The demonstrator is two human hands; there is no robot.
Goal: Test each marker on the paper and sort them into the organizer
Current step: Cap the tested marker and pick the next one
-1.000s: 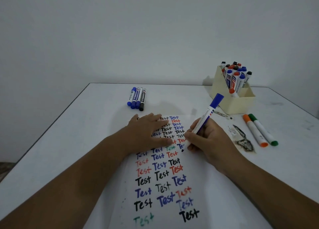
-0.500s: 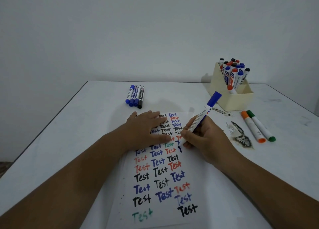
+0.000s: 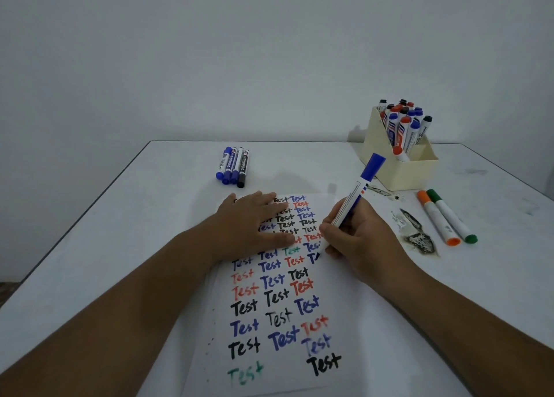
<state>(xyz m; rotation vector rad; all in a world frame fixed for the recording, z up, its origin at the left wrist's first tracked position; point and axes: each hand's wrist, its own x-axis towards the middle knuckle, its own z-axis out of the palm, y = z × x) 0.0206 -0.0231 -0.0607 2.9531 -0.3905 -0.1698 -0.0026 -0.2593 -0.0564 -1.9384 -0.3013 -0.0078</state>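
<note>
A white paper (image 3: 338, 306) covered with coloured "Test" words lies in front of me. My left hand (image 3: 251, 226) presses flat on its upper part. My right hand (image 3: 356, 241) grips a blue marker (image 3: 358, 190) like a pen, tip down on the paper at the right end of a row, where a dark "T" and part of a second letter show. The marker's blue cap end points up toward the cream organizer (image 3: 398, 172) at the back right, which holds several upright markers (image 3: 401, 127).
Several blue and black markers (image 3: 233, 167) lie side by side behind the paper. An orange marker (image 3: 436, 218) and a green marker (image 3: 451, 215) lie right of my hand, beside dark ink smears (image 3: 419, 238). The table's left edge runs diagonally.
My right hand has written the start of a new word with the blue marker, drawing a dark "T" and moving a little right. The left hand stayed pressed on the paper.
</note>
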